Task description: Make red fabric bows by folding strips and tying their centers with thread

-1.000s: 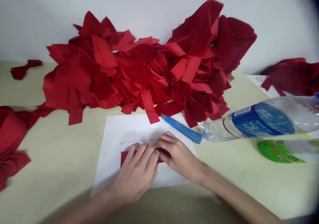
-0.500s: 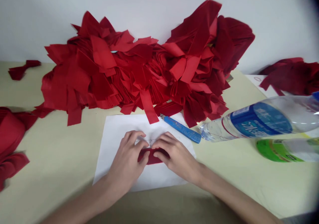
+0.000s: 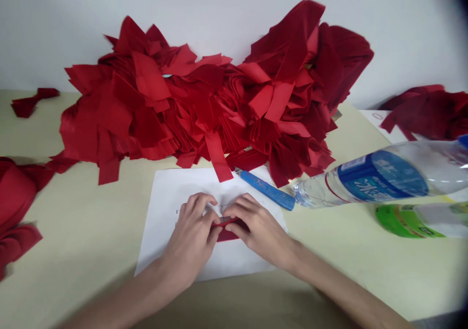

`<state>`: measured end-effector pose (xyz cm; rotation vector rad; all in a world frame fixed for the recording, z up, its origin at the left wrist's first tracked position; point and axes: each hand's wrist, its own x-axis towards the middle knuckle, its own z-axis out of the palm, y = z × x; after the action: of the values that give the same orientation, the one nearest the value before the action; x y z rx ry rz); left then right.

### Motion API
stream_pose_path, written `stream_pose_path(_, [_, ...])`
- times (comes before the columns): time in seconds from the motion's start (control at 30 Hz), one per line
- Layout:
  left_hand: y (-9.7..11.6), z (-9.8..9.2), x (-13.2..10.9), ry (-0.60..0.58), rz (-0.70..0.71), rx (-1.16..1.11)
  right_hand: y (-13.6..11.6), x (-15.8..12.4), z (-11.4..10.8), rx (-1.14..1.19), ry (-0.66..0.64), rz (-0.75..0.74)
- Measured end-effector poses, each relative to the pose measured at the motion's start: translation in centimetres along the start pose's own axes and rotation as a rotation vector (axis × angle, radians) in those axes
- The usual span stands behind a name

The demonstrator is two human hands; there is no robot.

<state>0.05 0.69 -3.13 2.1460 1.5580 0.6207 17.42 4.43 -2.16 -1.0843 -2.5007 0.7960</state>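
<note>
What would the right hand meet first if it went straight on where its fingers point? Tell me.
The right hand would most likely meet the folded red cloth strip first, already at its fingertips. Just past that lies the left hand, though depth is hard to judge here.

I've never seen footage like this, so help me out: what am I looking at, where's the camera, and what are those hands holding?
These pictures come from one camera worn on a person's head, looking forward and down, so the bare arms are that person's own. The left hand and right hand hold a small red cloth piece on a white paper sheet. Behind it, on a pale table, lies a big heap of red cloth pieces, with a blue utility knife and a plastic water bottle nearby.
</note>
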Motion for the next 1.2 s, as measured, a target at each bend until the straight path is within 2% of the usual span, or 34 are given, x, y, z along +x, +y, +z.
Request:
stream_pose_path(0.2, [0.4,-0.2,-0.1,-0.024,0.009,0.018,0.0,-0.1,0.3,0.008,0.001,-0.004])
stream_pose_path(0.4, [0.2,0.2,0.1,0.019,0.058,0.018,0.0,-0.1,0.6,0.001,0.000,0.003])
stream_pose_path(0.53, [-0.1,0.3,0.1,0.052,0.087,-0.017,0.1,0.0,-0.7,-0.033,-0.091,-0.026])
stream_pose_path(0.67, [-0.4,-0.7,0.3,0.095,0.129,0.005,0.7,-0.2,-2.9,-0.142,-0.197,-0.032])
stream_pose_path(0.7, [-0.5,-1.0,0.3,0.122,0.159,0.036,0.9,-0.4,-3.2,-0.176,-0.171,-0.031])
stream_pose_path(0.77, [-0.7,-1.5,0.1,0.218,0.286,0.140,1.2,-1.0,-3.6,-0.251,-0.026,-0.055])
stream_pose_path(0.87, [-1.0,-1.3,-0.7,0.351,0.596,0.302,1.4,-2.2,-3.4,-0.433,0.217,-0.154])
stream_pose_path(0.9, [-1.0,-1.0,-1.1,0.362,0.677,0.327,1.3,-2.7,-3.2,-0.495,0.234,-0.178])
stream_pose_path(0.97, [-1.1,-0.3,-1.9,0.342,0.737,0.332,0.9,-3.5,-2.7,-0.547,0.167,-0.184])
stream_pose_path(1.1, [-0.7,0.8,-2.9,0.293,0.681,0.330,-0.1,-4.3,-1.3,-0.389,0.027,-0.158])
stream_pose_path(1.2, [-0.4,0.9,-3.2,0.244,0.539,0.277,-0.9,-4.1,0.0,-0.321,0.004,-0.189])
